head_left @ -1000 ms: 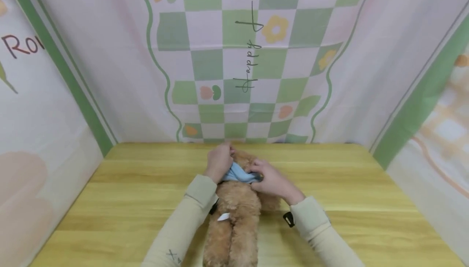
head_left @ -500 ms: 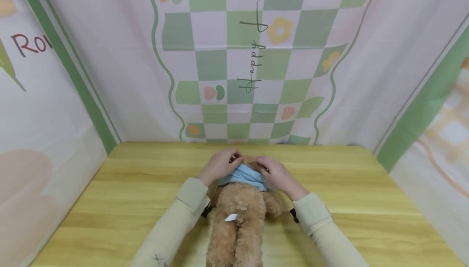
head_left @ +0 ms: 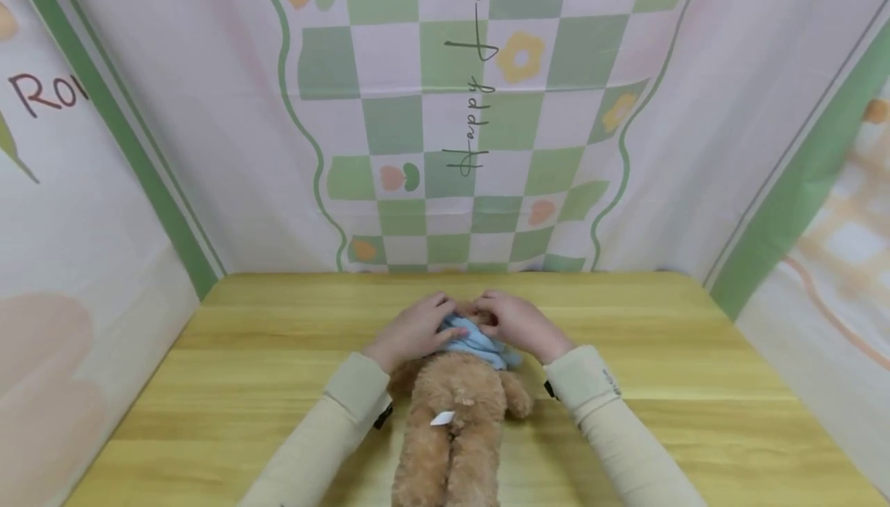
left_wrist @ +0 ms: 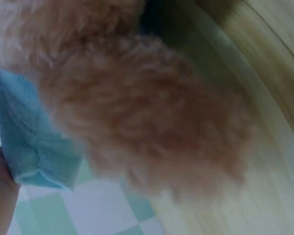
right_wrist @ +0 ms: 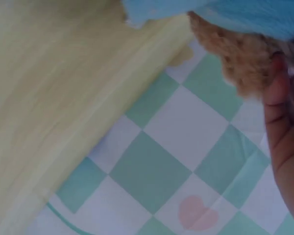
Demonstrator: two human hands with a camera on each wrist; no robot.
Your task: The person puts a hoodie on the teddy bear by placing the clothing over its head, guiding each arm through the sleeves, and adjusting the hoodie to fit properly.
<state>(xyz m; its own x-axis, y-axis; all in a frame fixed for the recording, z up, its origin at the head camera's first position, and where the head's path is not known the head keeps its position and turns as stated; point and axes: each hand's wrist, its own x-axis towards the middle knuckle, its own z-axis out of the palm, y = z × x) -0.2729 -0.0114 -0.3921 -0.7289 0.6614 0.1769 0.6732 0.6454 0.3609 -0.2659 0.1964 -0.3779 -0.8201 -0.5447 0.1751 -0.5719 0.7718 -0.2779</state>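
Observation:
A brown plush toy (head_left: 459, 399) lies lengthwise with its legs toward the near side and a small white tag at its hip. Around its neck sits a light blue cloth (head_left: 480, 346), bunched and folded. My left hand (head_left: 412, 331) holds the cloth from the left, thumb laid across it; the left wrist view shows fingers at the edge of the blue fabric (left_wrist: 32, 132). On the other side my right hand (head_left: 521, 325) is at the toy's head. In the right wrist view its thumb (right_wrist: 278, 90) pinches brown fur (right_wrist: 245, 61) below the cloth. The toy's head is mostly hidden behind both hands.
Under the toy is a wooden table (head_left: 278, 368). A checkered green and white curtain (head_left: 452, 128) hangs right behind its far edge, with printed cloth walls on the left and right sides.
The blue cloth, twisted at first, lies more spread around the neck. My left hand has turned flatter, its thumb now over the cloth. My right hand has moved up toward the head.

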